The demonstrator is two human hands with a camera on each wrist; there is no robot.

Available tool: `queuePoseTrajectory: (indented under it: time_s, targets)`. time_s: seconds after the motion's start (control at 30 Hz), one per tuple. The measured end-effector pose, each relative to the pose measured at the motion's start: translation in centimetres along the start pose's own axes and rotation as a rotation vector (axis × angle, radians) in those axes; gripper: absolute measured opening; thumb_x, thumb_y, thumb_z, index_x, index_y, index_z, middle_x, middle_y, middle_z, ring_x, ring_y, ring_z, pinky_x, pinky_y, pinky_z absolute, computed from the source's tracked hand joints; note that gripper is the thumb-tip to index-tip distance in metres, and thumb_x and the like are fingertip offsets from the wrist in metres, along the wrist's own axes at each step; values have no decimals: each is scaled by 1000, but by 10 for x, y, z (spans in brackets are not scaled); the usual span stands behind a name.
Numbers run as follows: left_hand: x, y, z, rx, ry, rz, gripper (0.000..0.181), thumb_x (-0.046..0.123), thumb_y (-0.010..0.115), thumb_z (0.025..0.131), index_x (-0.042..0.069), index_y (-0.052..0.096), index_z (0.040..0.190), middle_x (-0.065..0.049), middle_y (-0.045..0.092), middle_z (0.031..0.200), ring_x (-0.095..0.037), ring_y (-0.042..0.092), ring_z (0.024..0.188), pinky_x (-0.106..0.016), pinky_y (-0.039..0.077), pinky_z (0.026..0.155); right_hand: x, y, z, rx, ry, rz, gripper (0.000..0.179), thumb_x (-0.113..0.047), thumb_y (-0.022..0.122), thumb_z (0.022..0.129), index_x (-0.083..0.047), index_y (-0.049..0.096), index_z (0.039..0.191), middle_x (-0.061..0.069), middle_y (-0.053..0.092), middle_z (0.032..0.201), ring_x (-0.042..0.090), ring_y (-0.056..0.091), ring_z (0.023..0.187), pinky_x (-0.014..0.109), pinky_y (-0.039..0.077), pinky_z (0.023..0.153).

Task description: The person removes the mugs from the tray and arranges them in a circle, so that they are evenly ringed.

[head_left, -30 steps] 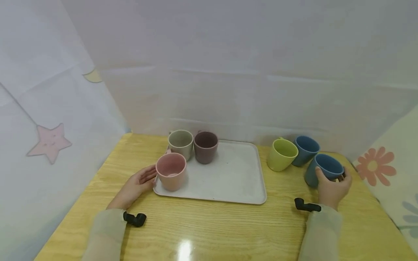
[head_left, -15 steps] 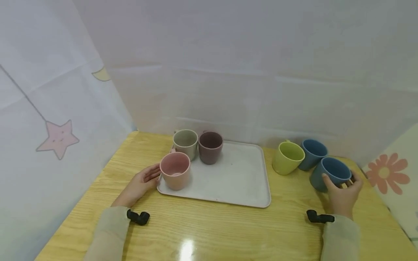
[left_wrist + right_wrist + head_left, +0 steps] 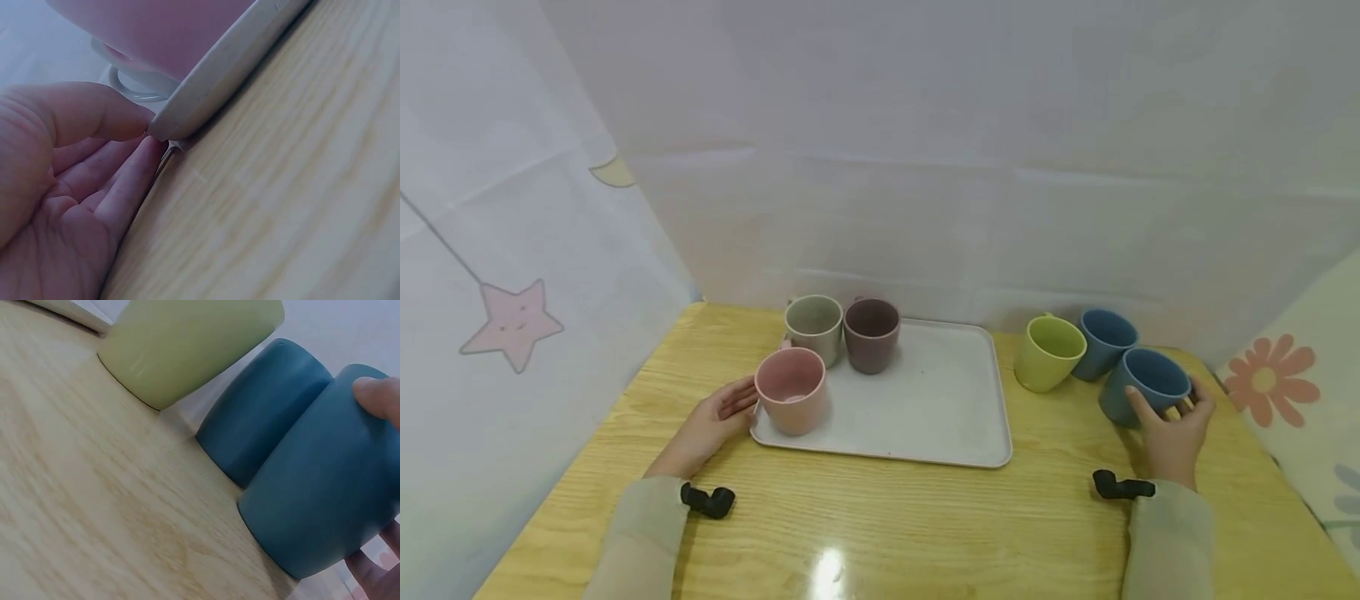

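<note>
At the tray's left edge, my left hand [image 3: 711,423] pinches the rim near the front corner, thumb above and fingers below in the left wrist view. Right beside it, a pink mug [image 3: 792,400] stands upright on the white tray [image 3: 925,408]. Over on the right, my right hand [image 3: 1176,429] grips a blue mug [image 3: 319,481], its thumb on the near side and the other fingers round the right side. This mug stands close against a second blue mug [image 3: 1105,346]. To the left of those is a yellow-green mug [image 3: 1047,358] on the table.
A grey-green mug [image 3: 815,329] and a dark purple mug [image 3: 872,337] stand side by side at the tray's back left. The wooden table [image 3: 880,533] meets a pale printed cloth [image 3: 880,233] behind and at both sides.
The head view swung briefly and came back. My right forearm has shifted slightly to the right, with the hand still on the blue mug. The mugs and my left hand keep their places.
</note>
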State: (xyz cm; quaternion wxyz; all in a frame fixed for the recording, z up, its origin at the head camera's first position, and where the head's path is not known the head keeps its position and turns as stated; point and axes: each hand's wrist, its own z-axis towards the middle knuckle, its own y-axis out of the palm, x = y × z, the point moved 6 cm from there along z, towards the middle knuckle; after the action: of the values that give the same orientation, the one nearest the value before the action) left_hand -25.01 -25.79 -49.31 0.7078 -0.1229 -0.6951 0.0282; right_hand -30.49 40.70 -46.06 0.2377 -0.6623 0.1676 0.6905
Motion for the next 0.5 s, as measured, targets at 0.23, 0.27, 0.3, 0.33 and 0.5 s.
queuePoseTrajectory:
  time_s: [0.23, 0.27, 0.3, 0.33, 0.5]
  targets:
    - [0, 0, -1, -3, -11, -8, 66, 9, 62, 102, 3, 29, 159, -22, 35, 159, -5, 44, 135, -14, 44, 102, -13, 2, -1, -2, -69, -82, 89, -28, 77, 91, -26, 21, 160, 4, 23, 162, 20, 26, 145, 35, 29, 120]
    - [1, 0, -1, -2, -11, -8, 66, 9, 62, 102, 3, 29, 159, -23, 35, 159, -4, 45, 134, -14, 44, 102, -19, 2, -2, 11, -110, -97, 88, -28, 76, 91, -24, 21, 160, 4, 23, 162, 19, 25, 146, 35, 27, 121]
    - [1, 0, -1, -3, -11, -7, 66, 9, 62, 102, 3, 29, 159, -23, 35, 159, -4, 45, 134, -14, 44, 102, -25, 2, -3, 25, -158, -110, 86, -28, 75, 92, -23, 22, 160, 4, 23, 161, 19, 25, 146, 34, 25, 122]
    - [1, 0, -1, -3, -11, -7, 66, 9, 62, 102, 3, 29, 159, -23, 35, 159, -4, 45, 134, -14, 44, 102, -33, 3, -5, 43, -209, -117, 84, -28, 75, 92, -21, 24, 159, 4, 25, 161, 19, 26, 146, 34, 24, 122]
    - [2, 1, -1, -5, -12, -1, 66, 10, 62, 102, 3, 29, 159, -22, 35, 159, -9, 43, 137, -14, 44, 102, -75, 14, -21, 103, -451, -152, 70, -24, 74, 93, -18, 39, 153, 2, 41, 151, 15, 37, 140, 30, 29, 119]
